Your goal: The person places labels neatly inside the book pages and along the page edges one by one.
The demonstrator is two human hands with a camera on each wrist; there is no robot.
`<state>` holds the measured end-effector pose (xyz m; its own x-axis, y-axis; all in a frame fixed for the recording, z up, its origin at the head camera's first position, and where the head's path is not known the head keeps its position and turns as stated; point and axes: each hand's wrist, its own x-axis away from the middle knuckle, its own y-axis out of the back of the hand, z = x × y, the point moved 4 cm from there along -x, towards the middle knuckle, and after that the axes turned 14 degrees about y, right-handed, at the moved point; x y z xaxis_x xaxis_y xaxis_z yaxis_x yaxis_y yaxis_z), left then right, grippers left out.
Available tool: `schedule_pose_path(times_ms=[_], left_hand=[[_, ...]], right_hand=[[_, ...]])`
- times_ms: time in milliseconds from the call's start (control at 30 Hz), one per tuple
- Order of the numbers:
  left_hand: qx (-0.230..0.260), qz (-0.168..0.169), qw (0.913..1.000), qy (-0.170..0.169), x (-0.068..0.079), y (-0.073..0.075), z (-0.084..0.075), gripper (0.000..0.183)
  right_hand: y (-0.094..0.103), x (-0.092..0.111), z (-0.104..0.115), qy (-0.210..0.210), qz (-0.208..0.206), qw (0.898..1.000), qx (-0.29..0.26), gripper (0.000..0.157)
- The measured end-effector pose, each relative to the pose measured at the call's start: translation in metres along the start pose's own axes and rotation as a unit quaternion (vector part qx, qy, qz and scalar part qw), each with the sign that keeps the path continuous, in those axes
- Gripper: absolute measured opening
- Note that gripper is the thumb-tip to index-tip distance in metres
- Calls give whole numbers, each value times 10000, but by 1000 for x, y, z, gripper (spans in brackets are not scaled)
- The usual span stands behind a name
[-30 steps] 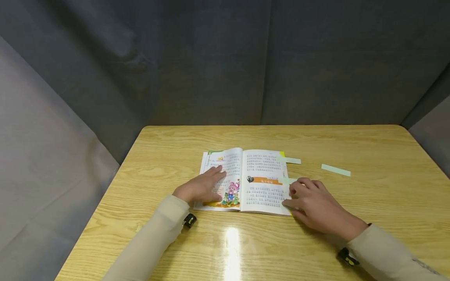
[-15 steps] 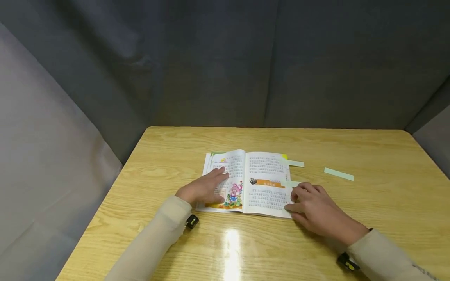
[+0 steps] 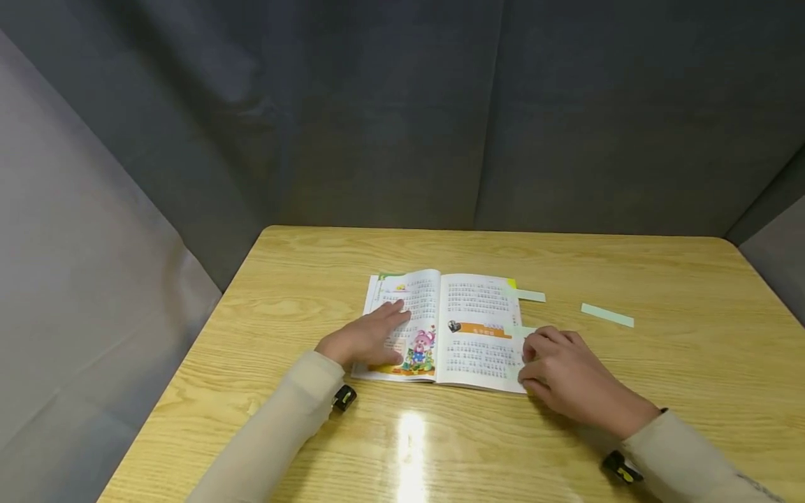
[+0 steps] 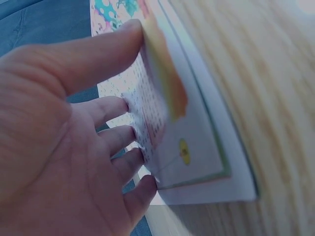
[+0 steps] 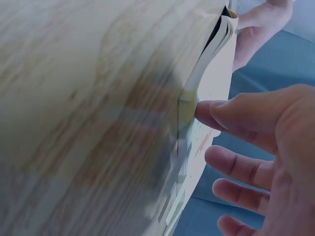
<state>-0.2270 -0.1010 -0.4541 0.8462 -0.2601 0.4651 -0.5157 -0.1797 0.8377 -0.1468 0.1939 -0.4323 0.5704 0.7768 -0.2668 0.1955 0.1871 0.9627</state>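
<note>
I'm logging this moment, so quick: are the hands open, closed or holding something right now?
Left hand: open, resting on the left side of the book.
Right hand: at the book's right edge; cannot tell whether it pinches anything.

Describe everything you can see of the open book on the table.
The open book lies face up on the wood-grain table, its left side bowing up toward the middle. It looks like white paper with small printed text; the left page shows a pink cartoon figure, the right page an orange heading band and yellow upper corner. Two pale green strips jut past its right edge. The left grip rests spread on the left page; the right grip touches the lower right edge.
</note>
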Motion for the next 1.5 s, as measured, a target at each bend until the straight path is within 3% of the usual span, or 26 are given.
schedule_pose_path(times_ms=[567,967,1500], left_hand=[[-46,22,10000,38,-1,-2,0,83],[-113,29,9999,-35,0,0,-1,82],[12,-15,10000,31,0,-1,0,83]], right_hand=[[-5,5,-3,-293,183,9989,-303,12],[-7,13,-7,-605,425,9962,-462,42],[-11,14,-11,-570,700,9936,-673,39]])
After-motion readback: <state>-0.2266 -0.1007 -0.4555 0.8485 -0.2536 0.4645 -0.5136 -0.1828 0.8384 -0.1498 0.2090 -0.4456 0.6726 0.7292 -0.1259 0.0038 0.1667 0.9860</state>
